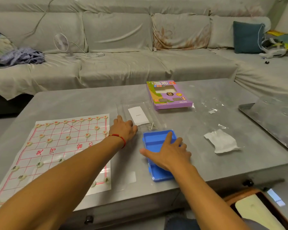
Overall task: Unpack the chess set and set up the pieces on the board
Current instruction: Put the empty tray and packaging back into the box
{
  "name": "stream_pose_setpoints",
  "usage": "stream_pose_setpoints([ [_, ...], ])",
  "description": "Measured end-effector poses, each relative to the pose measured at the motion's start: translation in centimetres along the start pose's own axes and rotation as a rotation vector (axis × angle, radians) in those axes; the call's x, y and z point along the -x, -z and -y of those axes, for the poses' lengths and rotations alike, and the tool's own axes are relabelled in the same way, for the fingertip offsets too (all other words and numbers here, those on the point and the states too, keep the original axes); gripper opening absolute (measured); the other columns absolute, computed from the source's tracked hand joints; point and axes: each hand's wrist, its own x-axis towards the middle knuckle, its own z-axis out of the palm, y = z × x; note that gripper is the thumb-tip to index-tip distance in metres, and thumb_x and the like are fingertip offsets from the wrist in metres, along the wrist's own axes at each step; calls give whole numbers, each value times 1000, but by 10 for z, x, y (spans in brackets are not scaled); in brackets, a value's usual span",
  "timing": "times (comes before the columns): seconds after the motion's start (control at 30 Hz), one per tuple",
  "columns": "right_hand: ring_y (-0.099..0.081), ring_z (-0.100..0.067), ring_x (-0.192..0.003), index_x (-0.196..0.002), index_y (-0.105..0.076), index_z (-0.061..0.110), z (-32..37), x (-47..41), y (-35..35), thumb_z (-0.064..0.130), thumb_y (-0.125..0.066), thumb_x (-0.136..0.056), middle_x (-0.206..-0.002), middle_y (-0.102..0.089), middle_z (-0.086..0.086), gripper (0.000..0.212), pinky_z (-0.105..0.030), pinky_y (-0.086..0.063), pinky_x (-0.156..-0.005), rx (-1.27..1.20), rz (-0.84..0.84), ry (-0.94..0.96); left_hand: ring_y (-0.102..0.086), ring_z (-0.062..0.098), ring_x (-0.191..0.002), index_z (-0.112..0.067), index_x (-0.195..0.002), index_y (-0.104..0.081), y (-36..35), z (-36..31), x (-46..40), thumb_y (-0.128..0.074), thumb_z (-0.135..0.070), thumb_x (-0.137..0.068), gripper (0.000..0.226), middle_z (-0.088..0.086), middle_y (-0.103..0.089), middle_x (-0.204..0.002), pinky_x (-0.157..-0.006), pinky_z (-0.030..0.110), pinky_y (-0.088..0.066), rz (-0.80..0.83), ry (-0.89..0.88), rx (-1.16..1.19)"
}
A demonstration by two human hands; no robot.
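Two hands were seen over the grey tabletop [206, 163], with the paper board [60, 146] lying to the left of both. Its long axis was run away from the person, toward the sofa [123, 39]. Round cream pieces [67, 137] marked in red were already set along its far rows, and a few dark-marked ones [15, 168] were placed on its near half, some hidden under the left forearm. The blue tray [156, 138], just right of the board, was covered by the right hand [169, 154], laid flat on it with fingers spread and nothing gripped. The tray appeared emptied in the part that showed. The left hand [125, 128] was rested knuckles-up between board and tray, beside a clear sleeve holding a white card [138, 115]; whether anything was pinched under its curled fingers could not be told. The board's right edge was judged nearer to the left hand, so any further placing was expected from that side. Beyond, the purple box [169, 95] was set aside, well apart, with crumpled clear wrapping [221, 140] to the right.
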Motion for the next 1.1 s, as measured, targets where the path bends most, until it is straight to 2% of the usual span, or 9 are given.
stream_pose_setpoints([
  [0.03, -11, -48, -144, -154, 18, 15, 3, 0, -5, 95, -45, -61, -159, 6, -27, 138, -62, -23, -109, 39, 11, -2, -44, 32, -113, -21, -122, -59, 0, -2, 5, -35, -50, -97, 45, 15, -40, -124, -94, 42, -44, -6, -6, -5],
  [0.1, -8, -49, -143, -153, 20, 12, 3, 2, -13, 86, -55, -63, -158, 10, -29, 138, -63, -22, -109, 91, -10, -13, -44, 32, -113, -21, -123, -59, -2, -5, 15, -34, -51, -97, 46, 14, -41, -124, -93, 41, -43, -18, -12, -5],
  [0.27, -18, -46, -139, -154, 11, 12, -32, 19, 1, 84, -54, -64, -156, -3, -26, 132, -60, -26, -108, 72, -65, -114, -43, 32, -116, -22, -126, -57, -10, -12, 41, -34, -55, -96, 50, 15, -39, -130, -95, 41, -45, -32, -41, 9],
  [0.4, -15, -46, -142, -155, 10, 14, -52, 28, 41, 84, -55, -69, -159, -2, -24, 129, -60, -23, -111, 15, -152, -169, -41, 32, -120, -20, -127, -55, -15, -23, 68, -34, -57, -95, 53, 16, -34, -135, -95, 39, -45, -63, -59, 24],
  [0.47, -12, -46, -144, -156, 10, 16, -42, 22, 58, 86, -55, -68, -160, -2, -23, 129, -60, -21, -112, -28, -167, -137, -38, 32, -123, -20, -126, -55, -18, -30, 89, -35, -58, -94, 53, 16, -33, -137, -95, 38, -44, -82, -74, 37],
  [0.57, -15, -45, -143, -157, 7, 17, -11, 3, 67, 88, -53, -67, -159, -7, -23, 129, -60, -21, -112, -36, -165, -41, -28, 32, -135, -20, -128, -50, -20, -35, 118, -39, -61, -92, 56, 16, -28, -147, -105, 39, -38, -104, -64, 104],
  [0.77, -26, -43, -133, -156, 1, 11, 49, -29, 31, 87, -51, -66, -154, -16, -23, 129, -53, -27, -103, 66, -121, 47, -28, 19, -138, -17, -147, -23, -22, -25, 169, -41, -65, -89, 78, 5, -29, -150, -115, 33, -27, -122, -179, 391],
  [0.97, -8, -45, -144, -156, 5, 11, 51, -37, -7, 93, -34, -70, -159, 0, -26, 125, -61, -14, -111, 54, -178, 30, -23, 15, -142, -21, -148, -20, -28, -2, 169, -38, -50, -97, 61, 2, -24, -154, -118, 32, -24, -136, -147, 441],
  [1.1, -19, -44, -138, -155, -3, 8, 51, -42, -9, 89, -26, -77, -156, -12, -27, 115, -58, -18, -108, 69, -227, 38, -27, 15, -137, -19, -144, -30, -15, -12, 155, -42, -40, -99, 51, 3, -31, -150, -112, 23, -20, -186, -185, 442],
])
